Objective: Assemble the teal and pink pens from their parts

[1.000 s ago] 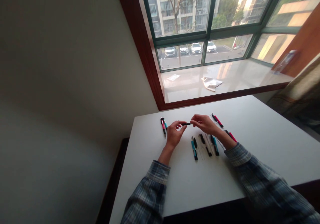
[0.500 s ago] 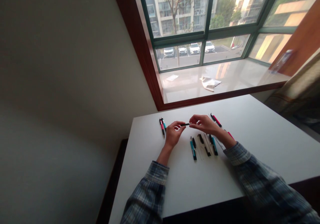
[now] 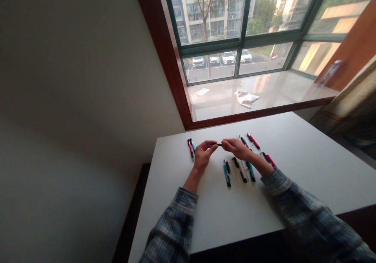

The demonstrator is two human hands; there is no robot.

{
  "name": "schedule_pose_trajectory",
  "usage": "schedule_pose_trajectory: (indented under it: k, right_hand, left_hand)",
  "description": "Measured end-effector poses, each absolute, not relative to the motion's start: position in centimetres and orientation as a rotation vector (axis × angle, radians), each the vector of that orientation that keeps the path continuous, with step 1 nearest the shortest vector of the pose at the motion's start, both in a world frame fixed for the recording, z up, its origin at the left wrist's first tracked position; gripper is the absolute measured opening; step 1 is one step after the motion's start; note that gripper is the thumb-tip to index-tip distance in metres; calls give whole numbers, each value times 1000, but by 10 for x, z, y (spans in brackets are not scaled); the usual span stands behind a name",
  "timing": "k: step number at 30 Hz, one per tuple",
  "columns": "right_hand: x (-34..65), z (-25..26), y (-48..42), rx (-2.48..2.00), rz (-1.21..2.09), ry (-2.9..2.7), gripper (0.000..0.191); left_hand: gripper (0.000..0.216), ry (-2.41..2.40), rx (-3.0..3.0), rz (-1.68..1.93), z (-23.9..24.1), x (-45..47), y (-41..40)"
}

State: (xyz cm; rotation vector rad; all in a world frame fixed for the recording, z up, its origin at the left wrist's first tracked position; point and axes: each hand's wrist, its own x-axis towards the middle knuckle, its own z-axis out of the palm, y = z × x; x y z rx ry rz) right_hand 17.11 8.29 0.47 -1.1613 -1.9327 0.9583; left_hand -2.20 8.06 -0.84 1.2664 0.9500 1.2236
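Note:
My left hand [image 3: 203, 154] pinches one end of a thin black pen part [image 3: 217, 144] just above the table. The fingers of my right hand [image 3: 237, 148] are closed on its other end and hide that tip. Just left of my left hand lie a red-and-black pen [image 3: 190, 150] and a teal-and-black pen [image 3: 192, 145], side by side. Below my hands are pieces of taken-apart pens: a teal barrel piece [image 3: 226, 176], a black piece [image 3: 243, 177] and another teal piece [image 3: 252, 172], with thin pale refills among them. My right forearm partly covers some pieces.
Beyond my right hand lie more parts, with a red barrel piece [image 3: 254, 141] and a second red piece [image 3: 270, 160]. The white table [image 3: 229, 220] meets a window sill [image 3: 217, 108] holding a crumpled white wrapper [image 3: 246, 98]. A wall [image 3: 88, 118] rises on the left.
My right hand has shifted slightly left and its fingers have closed in around the end of the pen part. More pieces behind the right wrist are uncovered. My left hand stays nearly still.

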Motion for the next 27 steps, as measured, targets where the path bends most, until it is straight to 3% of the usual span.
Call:
schedule_pose_trajectory:
  k: [4, 11, 16, 27]
  right_hand:
    - [164, 6, 81, -1183, 898, -1958, 48]
    - [224, 16, 98, -1578, 404, -1813, 17]
    - [258, 11, 107, -1794, 267, -1854, 16]
    - [221, -8, 105, -2007, 244, -1972, 14]
  left_hand:
    - [38, 857, 1007, 1198, -6, -17, 76]
    - [46, 924, 903, 1231, -6, -23, 79]
    - [48, 981, 862, 1254, -12, -25, 83]
    - [48, 979, 867, 1270, -15, -24, 82]
